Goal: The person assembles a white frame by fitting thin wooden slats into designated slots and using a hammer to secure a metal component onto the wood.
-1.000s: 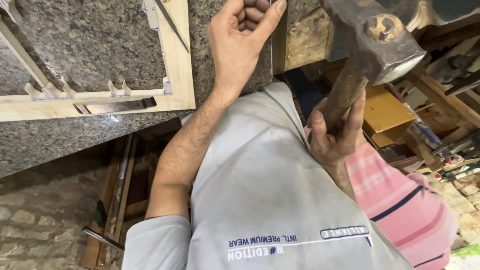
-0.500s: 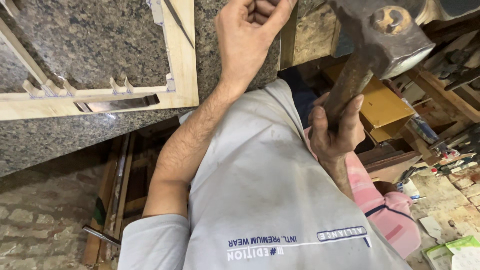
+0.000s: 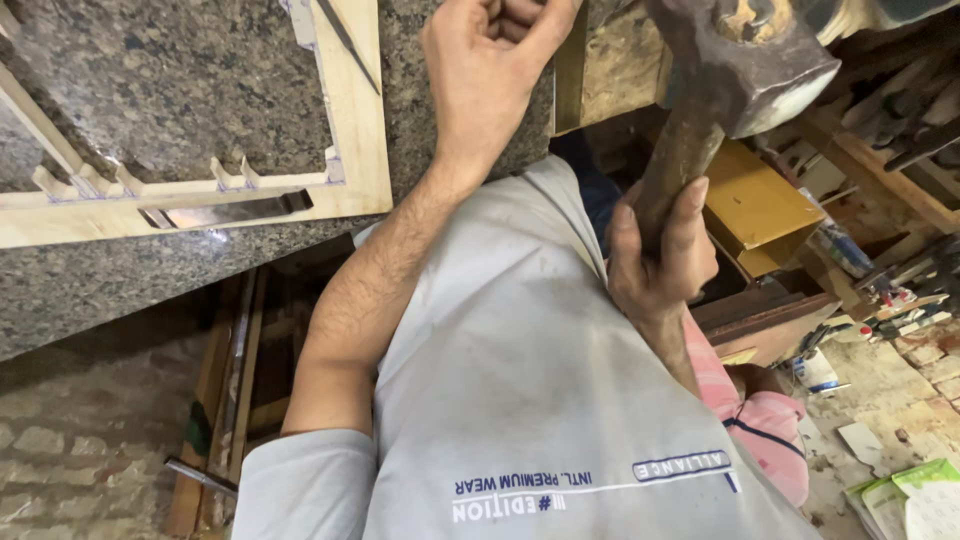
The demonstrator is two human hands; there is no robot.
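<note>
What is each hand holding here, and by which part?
The right hand grips a hammer low on its wooden handle. The left hand is fisted at the frame's edge; its contents cannot be told.

We see a hammer (image 3: 735, 60) of dull worn metal on rough wood, a pale smooth wooden frame (image 3: 350, 120), and a speckled polished stone desk (image 3: 150, 80).

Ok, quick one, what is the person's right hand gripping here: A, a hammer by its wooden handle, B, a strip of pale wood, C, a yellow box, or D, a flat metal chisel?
A: the right hand wraps around the wooden handle of the hammer, whose heavy metal head is raised near the top of the view, while the flat metal chisel lies untouched on the pale wooden frame.
</note>
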